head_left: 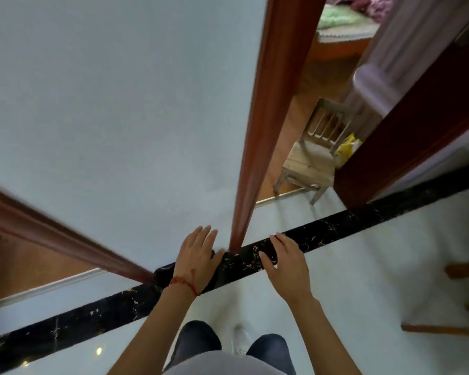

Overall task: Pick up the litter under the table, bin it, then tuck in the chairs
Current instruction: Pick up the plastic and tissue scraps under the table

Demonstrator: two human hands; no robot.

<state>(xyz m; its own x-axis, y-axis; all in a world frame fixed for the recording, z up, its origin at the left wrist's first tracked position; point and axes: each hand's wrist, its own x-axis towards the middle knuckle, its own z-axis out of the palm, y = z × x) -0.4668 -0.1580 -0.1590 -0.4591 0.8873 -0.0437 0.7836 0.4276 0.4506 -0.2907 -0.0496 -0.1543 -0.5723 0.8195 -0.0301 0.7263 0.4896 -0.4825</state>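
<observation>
My left hand (pixel 198 257), with a red string bracelet on the wrist, is held out in front of me with fingers apart and nothing in it. My right hand (pixel 284 262) hovers beside it, also open and empty. Both hang above a black marble floor strip (pixel 363 220) at the foot of a white wall. No litter, bin or table shows in the head view. At the right edge, brown wooden chair legs (pixel 463 270) stand on the white floor.
A red-brown door frame (pixel 263 109) rises just beyond my hands. Through the doorway a small pale wooden chair (pixel 309 161) stands on the threshold, a yellow bag (pixel 348 147) beside it. Another door frame (pixel 52 234) runs at the left. My legs and a white shoe show below.
</observation>
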